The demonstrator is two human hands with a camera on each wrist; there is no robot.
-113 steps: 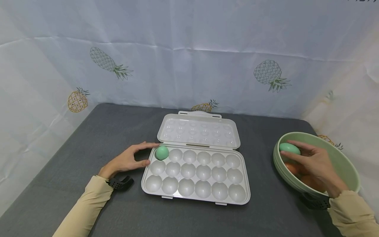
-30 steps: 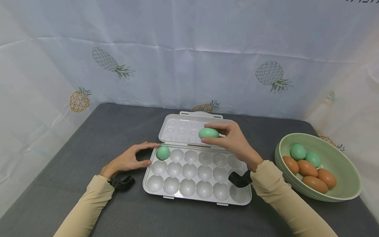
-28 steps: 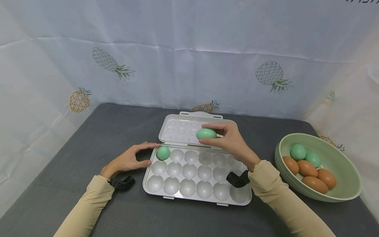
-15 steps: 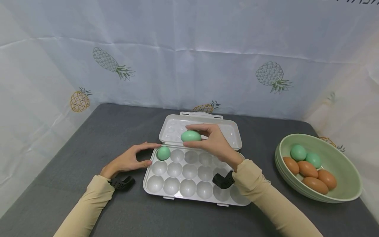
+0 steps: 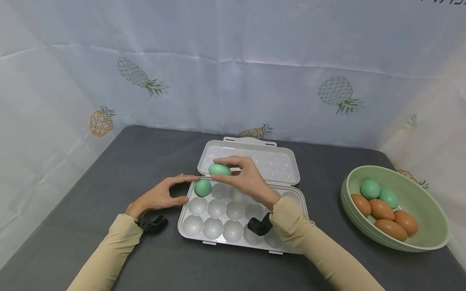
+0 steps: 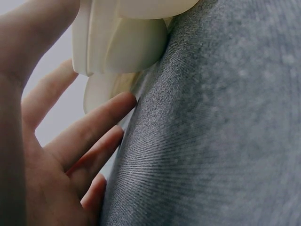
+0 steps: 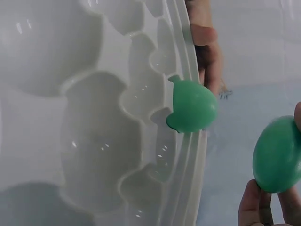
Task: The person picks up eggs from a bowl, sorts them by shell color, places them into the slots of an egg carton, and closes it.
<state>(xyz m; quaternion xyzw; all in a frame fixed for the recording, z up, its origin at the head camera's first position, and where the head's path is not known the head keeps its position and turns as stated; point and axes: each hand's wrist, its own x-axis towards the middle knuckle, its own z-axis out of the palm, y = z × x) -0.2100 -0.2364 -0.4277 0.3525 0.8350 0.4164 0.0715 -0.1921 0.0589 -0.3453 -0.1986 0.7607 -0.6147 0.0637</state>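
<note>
A white egg tray (image 5: 218, 226) lies open on the grey table, lid (image 5: 276, 161) folded back. One green egg (image 5: 203, 188) (image 7: 192, 106) sits in its back left cup. My right hand (image 5: 238, 178) pinches a second green egg (image 5: 220, 169) (image 7: 277, 155) just above the back row, right of the seated egg. My left hand (image 5: 164, 196) rests on the table with relaxed fingers touching the tray's left end (image 6: 117, 42).
A pale green bowl (image 5: 433, 210) at the right holds several brown eggs (image 5: 380, 209) and two green eggs (image 5: 370, 188). A pineapple-print cloth (image 5: 233, 68) backs the table. Bare grey tabletop (image 5: 138, 157) lies left of the tray and in front of it.
My right hand has carried the green egg from the bowl leftward over the tray, now close to the seated egg. The left hand has stayed put.
</note>
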